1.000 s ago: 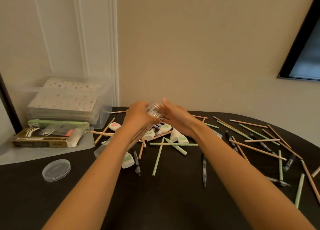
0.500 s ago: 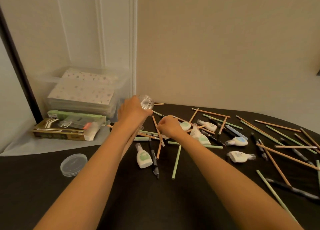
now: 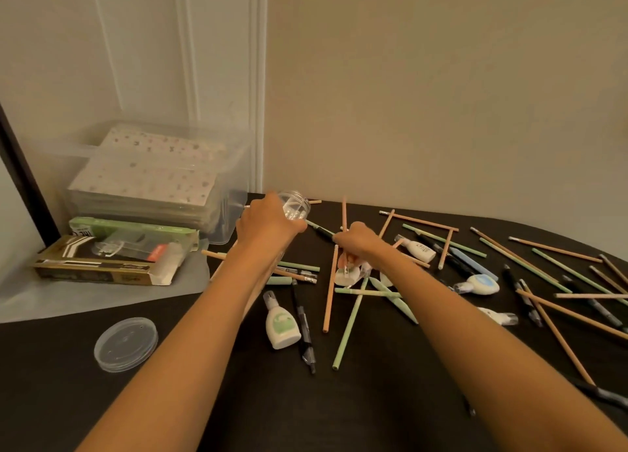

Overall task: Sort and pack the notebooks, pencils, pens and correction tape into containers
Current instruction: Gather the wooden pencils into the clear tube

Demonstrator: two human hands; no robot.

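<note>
Left hand (image 3: 268,225) is wrapped round a clear jar (image 3: 296,206) near the back of the dark table (image 3: 373,411), with the open mouth tipped up and away from me. I can see a few metal-tipped ends inside but honestly can't tell what they are. Right hand (image 3: 356,242) is just beside it, down in the mess, fingers curled round a peach pencil (image 3: 344,213) that sticks out toward the wall. Loose pencils (image 3: 509,257), peach and green, are scattered all over the right half of the table with pens mixed in. Closer to me, a correction tape (image 3: 282,325) lies right next to a black pen (image 3: 304,332). The notebooks (image 3: 146,183) are stacked in a clear bin (image 3: 234,186) at the back left, with a couple of boxes (image 3: 112,257) in front of it. The round clear lid (image 3: 125,344) lies flat on the table near my left forearm.
</note>
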